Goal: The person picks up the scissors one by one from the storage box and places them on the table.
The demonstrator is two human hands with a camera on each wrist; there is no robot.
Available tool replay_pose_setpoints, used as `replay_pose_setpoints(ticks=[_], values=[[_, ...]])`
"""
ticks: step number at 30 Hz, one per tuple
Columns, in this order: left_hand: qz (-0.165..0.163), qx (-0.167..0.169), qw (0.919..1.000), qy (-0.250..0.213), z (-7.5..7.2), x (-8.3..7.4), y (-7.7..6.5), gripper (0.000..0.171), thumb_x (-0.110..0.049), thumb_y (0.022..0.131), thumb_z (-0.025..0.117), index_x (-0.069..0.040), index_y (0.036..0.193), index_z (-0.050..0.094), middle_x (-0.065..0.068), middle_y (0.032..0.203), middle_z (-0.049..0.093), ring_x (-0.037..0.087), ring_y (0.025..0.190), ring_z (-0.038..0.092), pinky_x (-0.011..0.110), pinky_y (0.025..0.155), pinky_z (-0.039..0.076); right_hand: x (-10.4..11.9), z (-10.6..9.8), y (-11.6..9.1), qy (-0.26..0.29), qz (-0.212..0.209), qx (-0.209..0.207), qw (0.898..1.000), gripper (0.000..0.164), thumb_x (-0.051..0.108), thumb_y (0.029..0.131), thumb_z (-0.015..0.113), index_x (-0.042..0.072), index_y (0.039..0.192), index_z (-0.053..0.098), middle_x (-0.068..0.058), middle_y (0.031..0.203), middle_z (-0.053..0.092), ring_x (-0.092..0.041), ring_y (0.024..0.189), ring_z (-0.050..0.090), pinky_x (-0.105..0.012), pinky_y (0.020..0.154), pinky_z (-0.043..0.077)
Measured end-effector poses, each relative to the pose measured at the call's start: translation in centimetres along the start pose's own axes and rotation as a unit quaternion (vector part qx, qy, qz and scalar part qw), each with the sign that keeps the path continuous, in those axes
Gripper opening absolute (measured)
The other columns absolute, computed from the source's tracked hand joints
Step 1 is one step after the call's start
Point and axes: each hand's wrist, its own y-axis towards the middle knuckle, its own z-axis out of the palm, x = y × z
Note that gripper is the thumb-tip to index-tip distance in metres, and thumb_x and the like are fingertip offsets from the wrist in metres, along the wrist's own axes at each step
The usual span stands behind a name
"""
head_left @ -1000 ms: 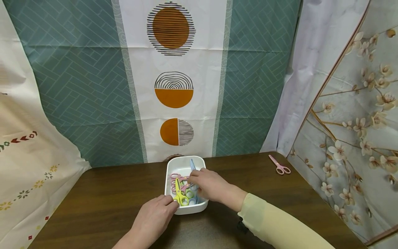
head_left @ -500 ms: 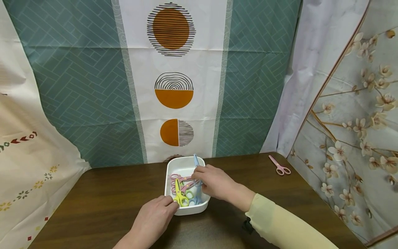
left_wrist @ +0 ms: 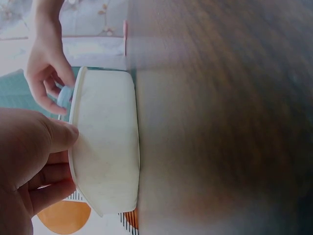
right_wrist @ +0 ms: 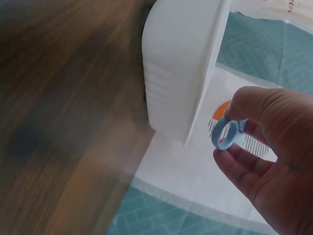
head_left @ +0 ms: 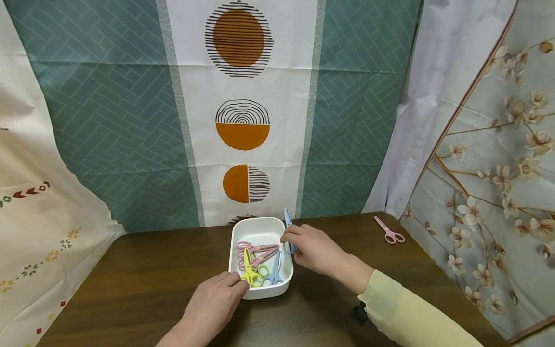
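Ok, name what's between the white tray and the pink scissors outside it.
In the head view: the right hand, holding blue scissors, then bare brown tabletop.

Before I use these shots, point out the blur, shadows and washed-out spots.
Head: table shadowed right of the tray; left wrist: table smeared, curtain washed out at upper left; right wrist: table blurred, right hand and held scissors clearer.

On the table [head_left: 143, 270], at lower centre of the head view — tray [head_left: 265, 292], with overlapping scissors [head_left: 260, 260] inside. At its near left corner, left hand [head_left: 218, 299]; by its right rim, right hand [head_left: 314, 248] with held scissors [head_left: 288, 219]. Farther right — loose scissors [head_left: 390, 233]. Behind the table, cloth [head_left: 243, 89].
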Motion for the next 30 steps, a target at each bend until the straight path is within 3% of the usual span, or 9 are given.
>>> replay_pose_setpoints(ticks=[9,24,30], values=[[-0.003,0.008,0.9999,-0.006,0.0,0.0,0.0,0.021,-0.013,0.086,0.092,-0.023,0.091,0.074,-0.009,0.083,0.062,0.012,0.075,0.058,0.028,0.065,0.051,-1.1,0.0,-1.7,-0.013,-0.012,-0.016,1.000,0.042,-0.005,0.084,0.080,0.013,0.122,0.077,0.002,0.123,0.070,-0.023,0.101,0.066,-0.034,0.080,0.058],[0.016,-0.040,0.9991,0.007,0.5,0.2,-0.2,0.030,-0.008,0.080,0.095,-0.022,0.083,0.068,-0.009,0.080,0.060,0.013,0.074,0.060,0.030,0.063,0.051,-3.2,0.1,-4.4,-0.032,-0.007,-0.025,0.999,0.043,-0.007,0.079,0.081,0.014,0.116,0.077,0.004,0.117,0.069,-0.022,0.093,0.065,-0.034,0.075,0.056],[0.011,-0.034,0.9993,0.008,0.3,0.2,-0.1,0.030,-0.006,0.079,0.094,-0.022,0.084,0.069,-0.009,0.081,0.060,0.013,0.074,0.059,0.029,0.063,0.050,-3.7,0.0,-5.3,-0.035,-0.006,-0.020,0.999,0.043,-0.007,0.077,0.081,0.014,0.114,0.077,0.004,0.114,0.069,-0.022,0.092,0.065,-0.035,0.074,0.056]])
